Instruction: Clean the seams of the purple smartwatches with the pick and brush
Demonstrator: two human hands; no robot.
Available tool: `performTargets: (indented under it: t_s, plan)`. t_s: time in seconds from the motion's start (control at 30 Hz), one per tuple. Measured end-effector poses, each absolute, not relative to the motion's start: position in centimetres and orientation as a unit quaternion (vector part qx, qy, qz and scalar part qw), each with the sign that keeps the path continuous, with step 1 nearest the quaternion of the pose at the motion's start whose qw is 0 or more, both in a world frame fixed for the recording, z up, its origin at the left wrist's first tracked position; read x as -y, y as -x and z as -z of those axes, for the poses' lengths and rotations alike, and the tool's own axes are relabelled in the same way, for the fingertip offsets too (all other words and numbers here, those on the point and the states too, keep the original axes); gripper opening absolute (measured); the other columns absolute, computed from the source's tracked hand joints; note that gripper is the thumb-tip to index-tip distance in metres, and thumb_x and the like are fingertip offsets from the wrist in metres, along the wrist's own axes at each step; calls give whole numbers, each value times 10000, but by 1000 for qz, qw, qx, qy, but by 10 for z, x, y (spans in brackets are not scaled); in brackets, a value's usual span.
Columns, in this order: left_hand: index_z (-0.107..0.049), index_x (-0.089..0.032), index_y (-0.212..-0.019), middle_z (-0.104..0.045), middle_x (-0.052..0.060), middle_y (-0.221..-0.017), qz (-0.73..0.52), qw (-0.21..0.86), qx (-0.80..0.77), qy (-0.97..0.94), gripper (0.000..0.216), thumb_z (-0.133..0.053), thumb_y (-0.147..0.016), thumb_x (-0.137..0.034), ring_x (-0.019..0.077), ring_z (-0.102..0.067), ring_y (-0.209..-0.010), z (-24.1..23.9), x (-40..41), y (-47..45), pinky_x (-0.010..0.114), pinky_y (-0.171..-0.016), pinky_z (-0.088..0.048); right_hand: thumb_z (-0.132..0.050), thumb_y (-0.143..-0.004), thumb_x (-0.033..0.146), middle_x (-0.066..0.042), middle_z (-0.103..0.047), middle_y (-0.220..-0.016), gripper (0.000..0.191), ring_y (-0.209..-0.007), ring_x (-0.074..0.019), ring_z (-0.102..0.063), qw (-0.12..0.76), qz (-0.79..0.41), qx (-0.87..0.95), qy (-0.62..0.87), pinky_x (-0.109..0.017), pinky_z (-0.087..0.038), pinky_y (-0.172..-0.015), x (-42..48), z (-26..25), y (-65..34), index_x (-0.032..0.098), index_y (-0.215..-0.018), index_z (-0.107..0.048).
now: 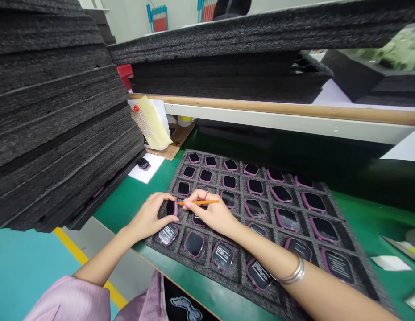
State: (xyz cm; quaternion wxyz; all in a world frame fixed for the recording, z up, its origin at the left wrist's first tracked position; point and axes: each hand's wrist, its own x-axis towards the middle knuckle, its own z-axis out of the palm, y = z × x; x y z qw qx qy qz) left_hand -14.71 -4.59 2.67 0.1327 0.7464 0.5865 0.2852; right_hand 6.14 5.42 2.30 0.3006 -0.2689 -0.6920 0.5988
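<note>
A dark foam tray [241, 189] lies on the green table, its pockets filled with several purple-rimmed watch bodies with black screens. My left hand [150, 216] grips one watch body [172, 207] tilted up over the tray's near left part. My right hand [210, 211] pinches a thin orange stick [200, 203] whose tip touches that watch body. A silver bangle [292, 274] sits on my right wrist.
A tall stack of black foam sheets [56, 111] stands at the left. More foam sheets [227, 58] lie on a shelf above the table's back. A lone watch body [143, 164] rests on white paper near a yellow sheet [152, 122]. White slips [390, 263] lie at right.
</note>
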Motion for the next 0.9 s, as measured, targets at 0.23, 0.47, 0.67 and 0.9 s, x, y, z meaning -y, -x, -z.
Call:
performTargets:
  t_s: [0.23,0.47,0.67,0.9]
  plan:
    - [-649,-218,-952,-626,65,-1116,-200,120,-440,-867,226,-581,-983,-431,245,-557,-1092,-49,72,138,414,-976,-410,-651,-853,364,-43,-732,-830,163,-765,-179,-697,314,-621,659,286,-325,-550,-719,-39,-41,-71,206,-818,-630]
    - [-641,-206,-1091,-593,107,-1128,-146,89,-490,-855,258,-597,-970,-429,281,-558,-1077,-53,91,149,455,-941,-431,-642,-851,352,-56,-765,-882,165,-758,-168,-730,284,-660,645,261,-308,-587,-723,-7,-34,-71,203,-909,-681]
    - [-627,-205,-1081,-624,98,-1173,-237,93,-485,-837,188,-610,-976,-360,244,-566,-1129,-36,97,156,392,-970,-460,-658,-849,327,-62,-781,-854,141,-778,-191,-748,268,-650,666,248,-309,-579,-719,-3,-26,-70,196,-883,-699]
    - [-578,-219,-1146,-666,105,-1148,-314,128,-495,-800,302,-660,-938,-422,242,-608,-1104,-21,98,156,415,-963,-498,-655,-867,290,-46,-789,-884,97,-786,-190,-733,264,-613,710,225,-303,-558,-728,-2,-28,-73,213,-856,-714]
